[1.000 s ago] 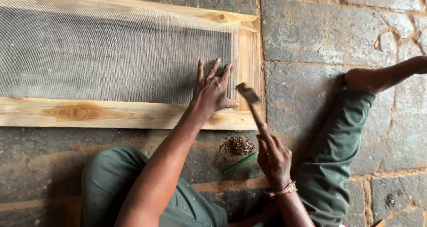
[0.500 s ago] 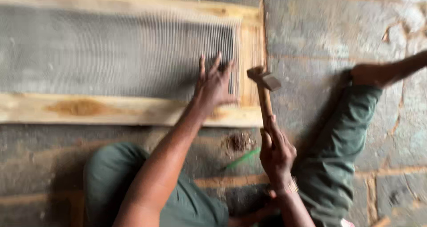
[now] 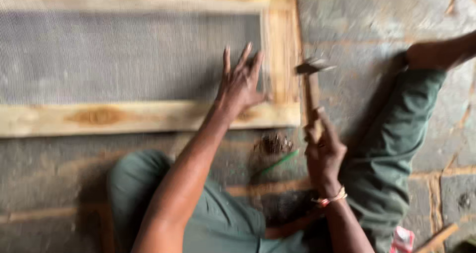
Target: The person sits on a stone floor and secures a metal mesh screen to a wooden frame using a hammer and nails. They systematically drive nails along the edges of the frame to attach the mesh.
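Pressing flat with fingers spread, the left hand (image 3: 240, 84) pins wire mesh (image 3: 124, 55) beside the wooden frame (image 3: 280, 59) corner. Right hand (image 3: 322, 151), its grip clenched on the hammer (image 3: 311, 92), holds the handle pointing twelve o'clock, head just right of the frame's upright rail.

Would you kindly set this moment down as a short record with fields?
setting: stone-slab floor, person seated on it
left hand: flat, fingers spread, pressing on grey mesh by the frame's corner
right hand: closed around a hammer handle, head raised beside the frame
wooden frame: lies flat, mesh across its opening
nearby: small heap of nails, green stick
image: motion-blurred
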Available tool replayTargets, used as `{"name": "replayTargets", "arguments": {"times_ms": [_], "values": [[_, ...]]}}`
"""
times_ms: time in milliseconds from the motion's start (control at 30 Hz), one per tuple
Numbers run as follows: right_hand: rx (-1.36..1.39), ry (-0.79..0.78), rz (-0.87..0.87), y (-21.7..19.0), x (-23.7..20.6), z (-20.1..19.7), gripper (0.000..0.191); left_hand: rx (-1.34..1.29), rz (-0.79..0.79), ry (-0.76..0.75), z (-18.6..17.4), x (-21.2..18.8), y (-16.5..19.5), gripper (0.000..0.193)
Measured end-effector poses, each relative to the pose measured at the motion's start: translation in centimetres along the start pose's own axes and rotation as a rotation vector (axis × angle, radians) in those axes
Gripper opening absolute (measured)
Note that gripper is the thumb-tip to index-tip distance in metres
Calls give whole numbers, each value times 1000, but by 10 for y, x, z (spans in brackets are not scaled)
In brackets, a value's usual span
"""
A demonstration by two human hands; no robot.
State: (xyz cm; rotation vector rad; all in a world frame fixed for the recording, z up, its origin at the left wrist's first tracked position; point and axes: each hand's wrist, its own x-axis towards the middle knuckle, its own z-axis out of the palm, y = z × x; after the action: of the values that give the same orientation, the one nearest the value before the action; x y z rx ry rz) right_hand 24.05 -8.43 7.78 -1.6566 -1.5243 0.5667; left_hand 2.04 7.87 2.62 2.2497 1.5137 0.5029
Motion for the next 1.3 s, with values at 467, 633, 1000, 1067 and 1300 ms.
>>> {"name": "replayTargets", "arguments": {"times_ms": [467, 633, 1000, 1067, 1300], "values": [[742, 22, 763, 16, -1, -54, 49, -136, 24, -122, 35, -167, 80, 19], [756, 22, 783, 12, -1, -60, 50, -35, 48, -119, 59, -173, 68, 10], [317, -33, 570, 28, 6, -31, 40, -483, -60, -15, -7, -137, 78, 6], [225, -46, 467, 31, 9, -21, 37, -570, -166, 15, -19, -130, 78, 7], [167, -132, 327, 33, 1, -6, 38, -722, -283, 191, -36, -120, 82, 12]]}}
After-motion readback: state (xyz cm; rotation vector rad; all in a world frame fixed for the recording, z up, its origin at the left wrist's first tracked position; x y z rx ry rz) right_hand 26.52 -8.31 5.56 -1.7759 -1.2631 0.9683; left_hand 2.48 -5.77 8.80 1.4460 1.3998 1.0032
